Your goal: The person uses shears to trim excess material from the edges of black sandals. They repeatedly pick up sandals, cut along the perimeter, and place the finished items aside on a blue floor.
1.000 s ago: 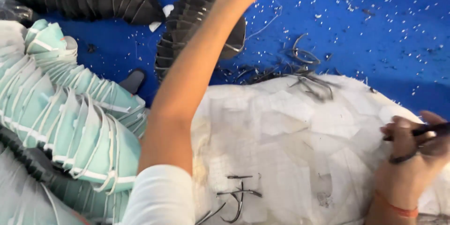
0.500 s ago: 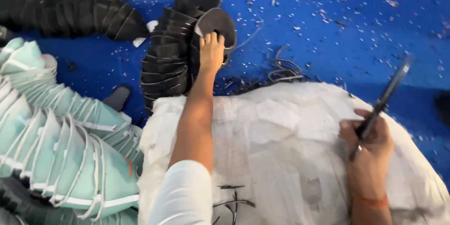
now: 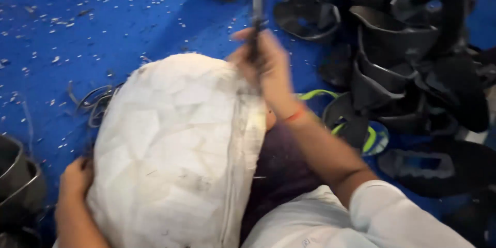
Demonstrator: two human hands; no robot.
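Two hands are kept on a white padded block (image 3: 175,150) resting on the blue floor (image 3: 103,26). The left hand (image 3: 76,178) is curled against its left edge, seemingly to steady it. The right hand (image 3: 266,72) is clenched around a dark slim tool (image 3: 257,0), held upright above the block's right edge. Black shoe uppers (image 3: 408,46) are heaped to the right.

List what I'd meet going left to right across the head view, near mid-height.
Black shoe upper at the left edge → left hand → white sack → right hand gripping a dark tool → green-trimmed piece → pile of black uppers.
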